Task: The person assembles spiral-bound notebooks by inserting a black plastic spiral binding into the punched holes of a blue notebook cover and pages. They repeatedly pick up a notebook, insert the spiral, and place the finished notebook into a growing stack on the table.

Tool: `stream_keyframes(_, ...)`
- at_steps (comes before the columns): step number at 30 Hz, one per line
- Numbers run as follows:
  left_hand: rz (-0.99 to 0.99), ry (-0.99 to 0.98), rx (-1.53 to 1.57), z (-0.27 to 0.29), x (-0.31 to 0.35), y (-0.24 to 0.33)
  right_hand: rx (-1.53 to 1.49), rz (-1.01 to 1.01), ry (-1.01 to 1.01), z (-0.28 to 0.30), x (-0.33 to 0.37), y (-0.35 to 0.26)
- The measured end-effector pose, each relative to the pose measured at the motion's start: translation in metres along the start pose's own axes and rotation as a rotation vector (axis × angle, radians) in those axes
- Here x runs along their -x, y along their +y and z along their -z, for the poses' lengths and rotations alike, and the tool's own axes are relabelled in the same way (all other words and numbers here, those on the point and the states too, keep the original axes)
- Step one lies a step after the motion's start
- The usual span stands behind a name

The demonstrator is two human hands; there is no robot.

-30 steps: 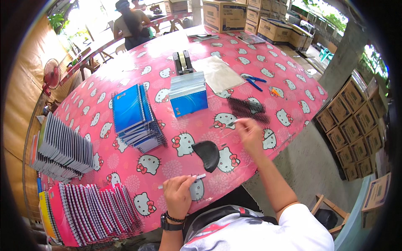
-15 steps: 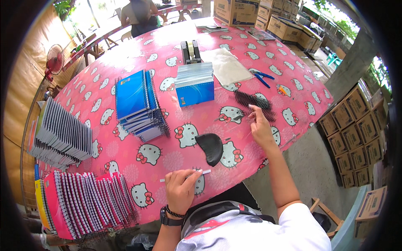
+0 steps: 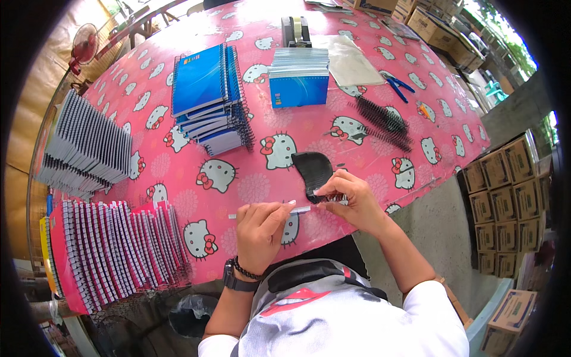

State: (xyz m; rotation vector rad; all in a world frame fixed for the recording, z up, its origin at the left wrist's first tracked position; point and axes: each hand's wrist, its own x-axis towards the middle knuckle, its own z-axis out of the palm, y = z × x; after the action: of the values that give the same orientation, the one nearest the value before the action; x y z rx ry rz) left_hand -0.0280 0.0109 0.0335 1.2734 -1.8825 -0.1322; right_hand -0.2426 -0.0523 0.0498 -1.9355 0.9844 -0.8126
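My left hand (image 3: 260, 229) is closed on a thin white strip (image 3: 303, 209), perhaps a small paper block seen edge-on, near the table's front edge. Just right of it, my right hand (image 3: 355, 201) pinches a short dark spiral coil (image 3: 334, 198) close to the strip's right end. A black curved, flat piece (image 3: 313, 168) lies right beyond my fingertips. Farther right rests a pile of loose black spiral coils (image 3: 383, 121). Blue-handled pliers (image 3: 399, 88) lie beyond the pile.
Blue spiral notebooks (image 3: 202, 80) are stacked left of centre, beside an upright row of blue-covered pads (image 3: 299, 90). A tape dispenser (image 3: 295, 31) and pale sheets (image 3: 351, 62) sit behind. Pink notebooks (image 3: 119, 253) and black-coiled notebooks (image 3: 89, 143) line the left edge. Cartons (image 3: 505, 199) stand right.
My right hand has come from the coil pile back toward my left hand, now with a coil in its fingers. The view has tilted down; my left hand keeps hold of the strip.
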Motion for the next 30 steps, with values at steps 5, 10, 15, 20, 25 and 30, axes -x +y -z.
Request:
stream_keyframes(5, 0.013, 0.002, 0.020, -0.002, -0.001, -0.001, 0.070, 0.087, -0.002, -0.003, -0.001, 0.002)
stream_keyframes(10, 0.052, -0.007, 0.056, -0.001, -0.004, 0.000, 0.193, 0.295, 0.078, -0.010, -0.007, 0.010)
stream_keyframes(15, 0.068, -0.021, 0.059, 0.000, -0.006, 0.001, 0.299, 0.411, 0.086, -0.011, -0.007, 0.011)
stream_keyframes(20, 0.041, -0.023, 0.047, 0.000, -0.003, 0.000, 0.271, 0.388, 0.086, -0.012, -0.010, 0.013)
stream_keyframes(25, 0.066, -0.014, 0.049, -0.001, -0.004, 0.002, 0.216, 0.408, -0.038, -0.005, -0.009, 0.012)
stream_keyframes(30, 0.106, -0.025, 0.009, 0.001, -0.002, 0.008, 0.093, 0.227, -0.215, 0.000, 0.000, 0.007)
